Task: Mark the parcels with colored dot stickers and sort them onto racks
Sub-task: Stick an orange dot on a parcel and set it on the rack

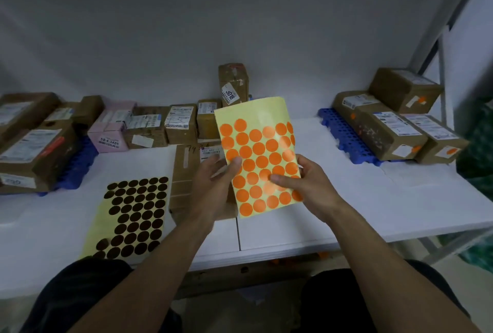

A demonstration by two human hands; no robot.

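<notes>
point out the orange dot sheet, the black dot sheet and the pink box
orange dot sheet (260,156), head view, middle of the sheet
black dot sheet (133,218), head view, middle of the dot grid
pink box (109,142), head view, its front label

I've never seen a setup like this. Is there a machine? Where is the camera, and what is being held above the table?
No machine here: these are a person's two bare hands. The one picture comes from a camera worn on the person's head, looking forward and down. The left hand and right hand both pinch the orange sticker sheet, held above a cardboard parcel on the white table. A dark sticker sheet lies flat at the left. More parcels sit on the left rack and the right rack, both blue; some on the right carry orange dots.
</notes>
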